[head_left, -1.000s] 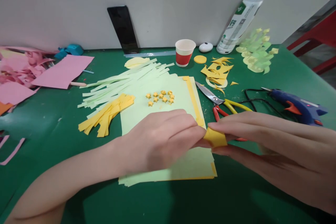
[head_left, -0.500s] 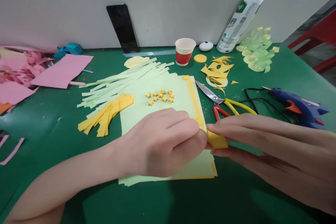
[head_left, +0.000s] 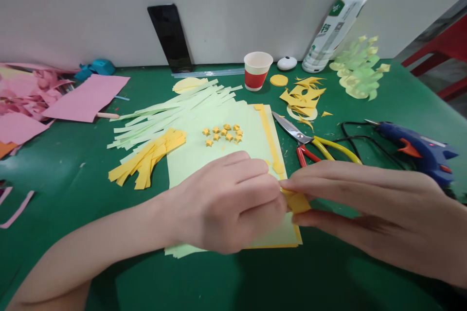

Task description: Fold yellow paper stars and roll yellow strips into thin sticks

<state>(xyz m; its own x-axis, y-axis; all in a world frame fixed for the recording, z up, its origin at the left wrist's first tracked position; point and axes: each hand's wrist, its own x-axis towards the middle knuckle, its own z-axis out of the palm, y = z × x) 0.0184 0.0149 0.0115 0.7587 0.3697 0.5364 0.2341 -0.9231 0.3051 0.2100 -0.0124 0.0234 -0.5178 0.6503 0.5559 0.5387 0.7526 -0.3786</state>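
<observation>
My left hand (head_left: 229,204) is closed over the light green paper sheets (head_left: 193,170), its curled fingertips on one end of a yellow paper strip (head_left: 297,201). From the right, my right hand (head_left: 365,214) pinches the same strip between thumb and fingers. Just where the two hands meet, the strip's end is hidden by the left fingers. Several small folded yellow paper stars (head_left: 224,132) lie on the green sheets beyond my left hand. A fan of yellow paper strips (head_left: 149,158) rests left of them, beside light green strips (head_left: 146,126).
Scissors (head_left: 297,136) with red and yellow handles lie beyond my right hand, near a blue glue gun (head_left: 416,148). Farther back stand a paper cup (head_left: 256,77), a bottle (head_left: 335,24) and a leaning black phone (head_left: 170,39). Yellow scraps (head_left: 302,97) and pink paper (head_left: 87,97) lie around.
My right hand has shifted slightly left, closer to my left hand, and less of the yellow strip shows between them. My left hand has stayed nearly in place.
</observation>
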